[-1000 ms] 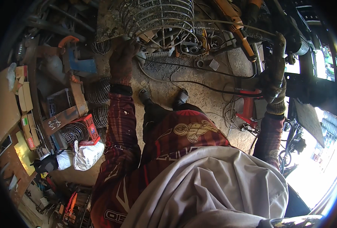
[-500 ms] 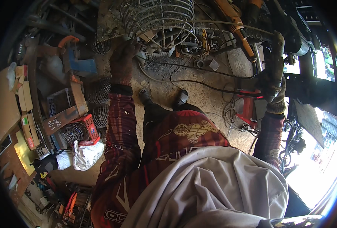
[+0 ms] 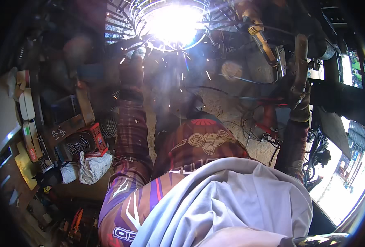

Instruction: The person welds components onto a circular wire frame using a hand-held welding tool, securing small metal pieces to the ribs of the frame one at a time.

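Note:
A glaring white light with flying sparks fills the near end of a wire coil cage (image 3: 138,14) at the top of the head view, hiding much of its rings. My gloved left hand (image 3: 134,61) reaches up to the cage's near left rim and is closed on it; the lit fingertips show against the wire, the rest is dark. Off to the right, my gloved right hand (image 3: 298,101) is wrapped round the lower end of an upright metal pipe handle (image 3: 301,53). That handle stands beside dark machinery, and shadow blurs the fingers.
An orange-yellow bar-like tool (image 3: 264,45) slants between cage and pipe handle. Cables and a red stand (image 3: 269,117) lie on the floor at right. Leftward are cardboard boxes (image 3: 26,103), more wire coils (image 3: 108,125), a red crate (image 3: 99,140) and a white sack (image 3: 94,168).
A bright arc and sparks have appeared at the cage, and the surroundings look darker. Both hands keep nearly the same places.

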Demonstrator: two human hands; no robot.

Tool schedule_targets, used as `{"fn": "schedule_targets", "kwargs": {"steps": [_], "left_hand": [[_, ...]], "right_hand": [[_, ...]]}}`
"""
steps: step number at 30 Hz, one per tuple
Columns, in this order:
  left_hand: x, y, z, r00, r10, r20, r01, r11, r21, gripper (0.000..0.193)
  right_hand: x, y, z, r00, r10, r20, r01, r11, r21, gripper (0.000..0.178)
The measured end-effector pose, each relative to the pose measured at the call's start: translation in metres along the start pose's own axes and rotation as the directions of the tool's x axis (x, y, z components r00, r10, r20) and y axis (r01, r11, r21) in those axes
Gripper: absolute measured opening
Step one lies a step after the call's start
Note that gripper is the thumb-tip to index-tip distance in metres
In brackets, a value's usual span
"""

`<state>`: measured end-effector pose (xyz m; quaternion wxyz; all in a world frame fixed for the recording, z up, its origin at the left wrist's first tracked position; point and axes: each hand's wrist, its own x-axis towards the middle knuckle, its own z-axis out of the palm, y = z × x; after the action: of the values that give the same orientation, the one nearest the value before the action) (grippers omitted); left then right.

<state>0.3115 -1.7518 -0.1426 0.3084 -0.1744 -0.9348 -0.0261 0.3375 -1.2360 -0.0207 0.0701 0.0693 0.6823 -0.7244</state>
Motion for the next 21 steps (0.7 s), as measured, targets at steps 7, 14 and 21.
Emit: {"fn": "schedule_targets", "kwargs": {"steps": [7,14,21], "left_hand": [[-0.008,0.021,0.002,0.816,-0.549,0.179,0.49,0.495,-0.717,0.016],[-0.007,0.02,0.009,0.722,-0.619,0.307,0.561,0.266,-0.784,0.019],[0.006,0.017,-0.006,0.924,-0.364,0.117,0.375,0.8,-0.468,0.021]], "right_hand": [[-0.002,-0.002,0.0,0.992,-0.128,0.023,0.129,0.964,-0.231,0.045],[-0.017,0.003,0.004,0.981,-0.192,0.042,0.195,0.926,-0.323,0.044],[-0.014,0.004,0.003,0.982,-0.186,0.038,0.189,0.939,-0.288,0.043]]}}
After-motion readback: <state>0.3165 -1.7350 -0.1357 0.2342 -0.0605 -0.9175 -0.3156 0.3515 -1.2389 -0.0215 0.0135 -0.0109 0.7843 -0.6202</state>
